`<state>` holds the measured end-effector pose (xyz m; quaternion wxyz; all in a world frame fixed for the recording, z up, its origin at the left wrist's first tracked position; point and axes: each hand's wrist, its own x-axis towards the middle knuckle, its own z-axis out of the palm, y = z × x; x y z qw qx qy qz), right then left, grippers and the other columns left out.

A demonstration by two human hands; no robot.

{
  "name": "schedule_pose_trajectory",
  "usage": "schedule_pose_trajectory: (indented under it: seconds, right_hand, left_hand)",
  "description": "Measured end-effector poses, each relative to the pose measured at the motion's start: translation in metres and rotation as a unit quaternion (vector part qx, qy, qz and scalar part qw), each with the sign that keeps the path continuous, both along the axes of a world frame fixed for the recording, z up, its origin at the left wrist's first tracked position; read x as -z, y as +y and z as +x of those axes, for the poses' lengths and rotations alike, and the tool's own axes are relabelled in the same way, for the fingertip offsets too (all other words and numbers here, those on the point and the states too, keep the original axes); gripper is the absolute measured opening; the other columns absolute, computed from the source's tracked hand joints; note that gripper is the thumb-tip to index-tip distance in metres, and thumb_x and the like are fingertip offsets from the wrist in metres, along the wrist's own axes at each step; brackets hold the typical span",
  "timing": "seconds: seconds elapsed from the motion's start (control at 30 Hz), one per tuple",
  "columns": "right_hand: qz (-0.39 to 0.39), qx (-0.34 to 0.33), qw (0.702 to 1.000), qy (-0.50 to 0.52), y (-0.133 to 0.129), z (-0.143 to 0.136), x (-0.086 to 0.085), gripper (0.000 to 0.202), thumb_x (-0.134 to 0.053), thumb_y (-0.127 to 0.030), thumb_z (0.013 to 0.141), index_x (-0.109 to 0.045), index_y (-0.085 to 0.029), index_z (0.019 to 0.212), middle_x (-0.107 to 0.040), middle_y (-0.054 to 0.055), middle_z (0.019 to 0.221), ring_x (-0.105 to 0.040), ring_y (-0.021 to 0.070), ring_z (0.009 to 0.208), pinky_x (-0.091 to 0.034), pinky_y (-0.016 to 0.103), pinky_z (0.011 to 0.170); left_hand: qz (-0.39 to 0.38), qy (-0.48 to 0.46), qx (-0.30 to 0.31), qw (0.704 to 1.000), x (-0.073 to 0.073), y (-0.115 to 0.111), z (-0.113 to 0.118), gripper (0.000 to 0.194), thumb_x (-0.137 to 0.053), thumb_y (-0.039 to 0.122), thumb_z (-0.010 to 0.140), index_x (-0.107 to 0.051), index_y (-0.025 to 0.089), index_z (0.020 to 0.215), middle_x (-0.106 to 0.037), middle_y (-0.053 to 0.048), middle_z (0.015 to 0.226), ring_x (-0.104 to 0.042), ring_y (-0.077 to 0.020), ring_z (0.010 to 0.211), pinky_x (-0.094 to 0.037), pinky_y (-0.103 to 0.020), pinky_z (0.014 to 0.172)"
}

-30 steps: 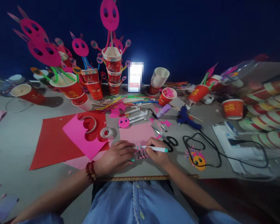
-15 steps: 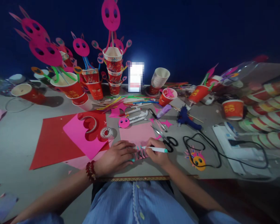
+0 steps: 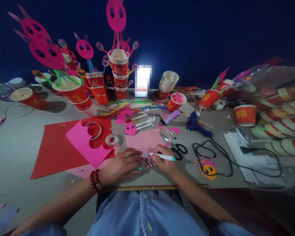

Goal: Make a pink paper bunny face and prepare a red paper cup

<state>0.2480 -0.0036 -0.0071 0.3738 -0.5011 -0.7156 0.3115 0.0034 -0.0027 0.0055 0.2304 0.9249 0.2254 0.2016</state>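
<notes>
My right hand [image 3: 166, 160] is closed around a white marker [image 3: 163, 156] with a teal end, its tip touching pink paper. Under it lies a light pink sheet [image 3: 144, 138]; small cut pink pieces with teal and dark marks [image 3: 148, 161] sit along its near edge. My left hand [image 3: 127, 164] lies flat with fingers stretched over the sheet's left part. A small teal piece [image 3: 139, 168], perhaps the marker's cap, shows by its thumb; whether it is gripped is hidden. Black-handled scissors [image 3: 179, 150] rest just right of the sheet.
Left are red paper [image 3: 48, 147], a cut magenta sheet [image 3: 76, 136] and a tape roll [image 3: 111, 140]. A blue glue gun [image 3: 198, 126] with its looping cord lies right, near a power strip [image 3: 241, 160]. Paper cups with pink figures [image 3: 119, 65] and a lit screen [image 3: 142, 80] stand behind.
The marker tip has shifted very slightly over the small pink pieces. My left hand stays in place, and the view moves only a little.
</notes>
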Motion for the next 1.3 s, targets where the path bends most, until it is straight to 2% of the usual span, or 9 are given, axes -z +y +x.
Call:
schedule_pose_trajectory:
  seconds: [0.33, 0.57, 1.3]
  right_hand:
    - [-0.002, -0.003, 1.000, 0.000, 0.0001, 0.0000, -0.0020, 0.019, -0.052, -0.020, 0.082, -0.047, -0.024, 0.064, -0.047, -0.006, 0.055, -0.044, 0.0131, 0.050, -0.033, 0.026, 0.053]
    - [0.004, -0.005, 1.000, 0.009, -0.0010, 0.0002, 0.0003, 0.018, -0.050, -0.016, 0.076, -0.044, -0.024, 0.061, -0.045, -0.006, 0.053, -0.043, 0.0128, 0.049, -0.033, 0.026, 0.053]
    - [0.005, -0.010, 1.000, 0.008, -0.0009, 0.0004, 0.0013, 0.018, -0.050, -0.017, 0.078, -0.045, -0.023, 0.062, -0.046, -0.006, 0.054, -0.043, 0.0125, 0.050, -0.032, 0.026, 0.053]
  left_hand:
    - [0.000, 0.007, -0.002, 1.000, -0.0001, -0.0002, 0.0001, 0.023, -0.053, 0.033, 0.101, -0.063, 0.021, 0.117, -0.069, -0.008, 0.129, -0.052, -0.0246, 0.131, -0.039, -0.046, 0.112]
    - [0.001, 0.004, -0.002, 1.000, 0.0011, -0.0006, 0.0003, 0.023, -0.052, 0.032, 0.101, -0.063, 0.021, 0.118, -0.068, -0.008, 0.132, -0.052, -0.0263, 0.131, -0.039, -0.047, 0.111]
    - [0.004, 0.002, -0.003, 1.000, 0.0011, -0.0005, 0.0000, 0.021, -0.054, 0.031, 0.100, -0.062, 0.020, 0.117, -0.069, -0.008, 0.129, -0.052, -0.0247, 0.132, -0.039, -0.046, 0.111]
